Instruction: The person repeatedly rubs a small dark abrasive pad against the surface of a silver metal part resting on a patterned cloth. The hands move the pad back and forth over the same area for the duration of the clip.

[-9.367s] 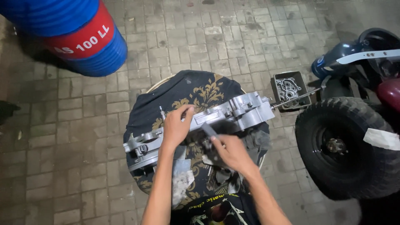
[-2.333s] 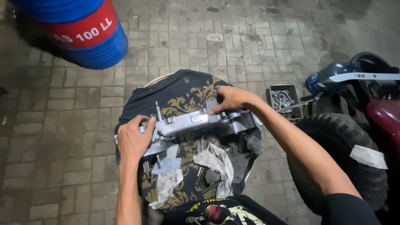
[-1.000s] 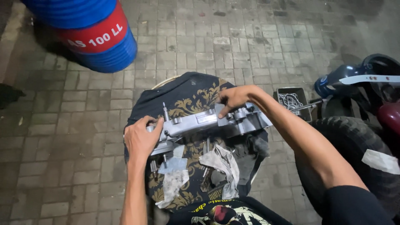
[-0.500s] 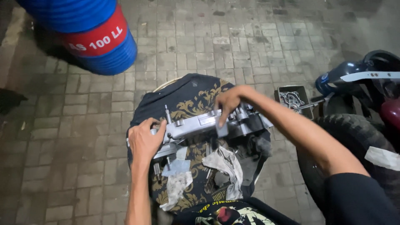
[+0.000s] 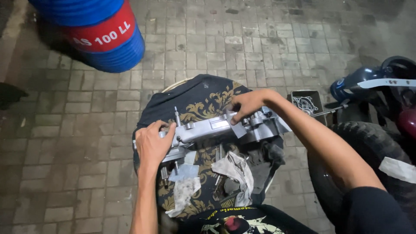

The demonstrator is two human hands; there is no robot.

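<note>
A long silver metal engine casing lies across a round stand covered with a black cloth with gold ornament. My left hand grips the casing's left end. My right hand holds its upper edge near the middle right, fingers curled over the metal. A thin stud sticks up from the casing near my left hand. Crumpled dirty rags and a few small metal parts lie on the cloth below the casing.
A blue drum with a red band stands at the upper left on the paved floor. A scooter with a black tyre is at the right. A small square tray with a gasket sits beside it.
My right hand has slid left along the casing's top edge from its right end toward the middle. My left hand has kept its grip on the left end; the casing has barely shifted.
</note>
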